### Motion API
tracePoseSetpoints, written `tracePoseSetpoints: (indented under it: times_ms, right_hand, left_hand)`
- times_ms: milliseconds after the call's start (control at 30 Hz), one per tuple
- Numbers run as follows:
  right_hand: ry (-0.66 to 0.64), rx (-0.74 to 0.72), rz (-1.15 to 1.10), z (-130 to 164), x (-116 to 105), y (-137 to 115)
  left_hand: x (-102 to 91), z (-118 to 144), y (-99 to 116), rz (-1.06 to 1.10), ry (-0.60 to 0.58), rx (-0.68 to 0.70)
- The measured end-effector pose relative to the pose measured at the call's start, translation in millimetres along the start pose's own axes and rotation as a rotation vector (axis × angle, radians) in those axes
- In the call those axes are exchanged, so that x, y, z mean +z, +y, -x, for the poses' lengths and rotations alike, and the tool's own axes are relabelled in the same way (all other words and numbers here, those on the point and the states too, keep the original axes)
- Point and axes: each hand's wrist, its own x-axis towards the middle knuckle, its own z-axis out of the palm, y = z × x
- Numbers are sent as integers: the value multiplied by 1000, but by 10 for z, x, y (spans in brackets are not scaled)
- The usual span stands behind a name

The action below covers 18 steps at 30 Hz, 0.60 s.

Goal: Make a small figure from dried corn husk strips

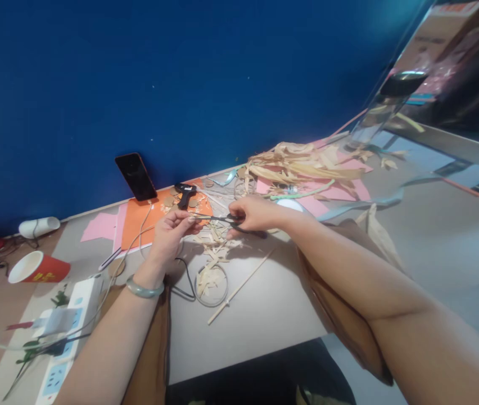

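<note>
Black-handled scissors are in my right hand, fingers wrapped round the handles, blades pointing left. At the blade tips, my left hand pinches something small and pale, perhaps a strip; its shape is mostly hidden by the fingers. Below both hands lies a scatter of cut pale strips. Nearer me, a round hoop encircles more pale pieces, and a thin wooden stick lies beside it. Behind my left hand, a black glue gun rests on orange paper.
A phone leans on the blue wall. Dried husks lie over pink paper at the back right, near a clear jar. At left are a power strip with cables, a red paper cup and a white cup.
</note>
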Motion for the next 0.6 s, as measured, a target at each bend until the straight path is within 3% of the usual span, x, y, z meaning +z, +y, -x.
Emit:
tracePoseSetpoints:
  times_ms: [600]
  right_hand:
    - [-19,0,-23,10,-17,0]
  left_hand:
    - [-9,4,-1,-10,-7,-8]
